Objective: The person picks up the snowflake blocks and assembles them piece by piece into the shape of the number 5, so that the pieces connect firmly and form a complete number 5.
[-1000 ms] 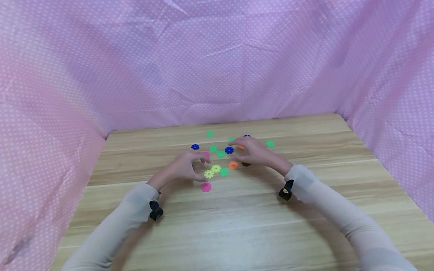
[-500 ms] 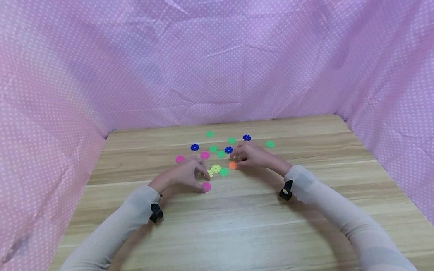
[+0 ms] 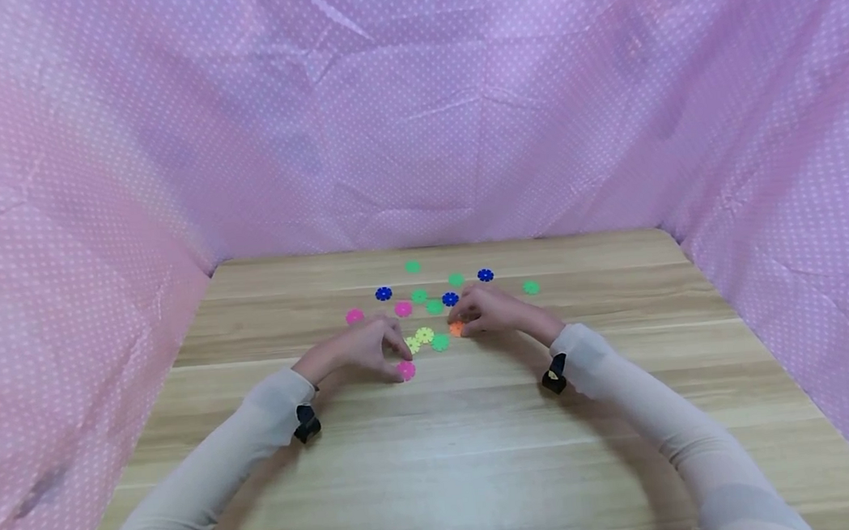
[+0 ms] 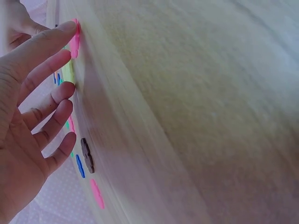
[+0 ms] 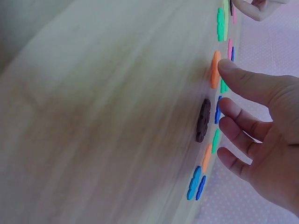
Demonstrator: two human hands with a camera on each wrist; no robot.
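On the wooden table lie thin, notched, flower-shaped plastic discs. My left hand (image 3: 373, 347) is at the near pink disc (image 3: 407, 371), its thumb and index finger at the disc's edges. In the left wrist view the thumb and index tips bracket that pink disc (image 4: 75, 39), the other fingers loosely bent. My right hand (image 3: 496, 308) has its thumb and index finger around an orange disc (image 3: 457, 329). In the right wrist view the thumb touches the orange disc (image 5: 215, 70); the index finger is hidden behind it. Both discs lie at the tabletop.
Yellow discs (image 3: 425, 335) and a green disc (image 3: 440, 343) lie between the hands. Blue discs (image 3: 384, 293), more green discs (image 3: 531, 288) and pink discs (image 3: 355, 316) are spread behind. A brown disc (image 5: 203, 120) lies under the right hand. Pink dotted cloth (image 3: 417, 136) surrounds the table (image 3: 436, 459).
My left hand has come down and nearer to me, its thumb and index finger closing in on the near pink disc. My right fingers have lowered and drawn together around the orange disc.
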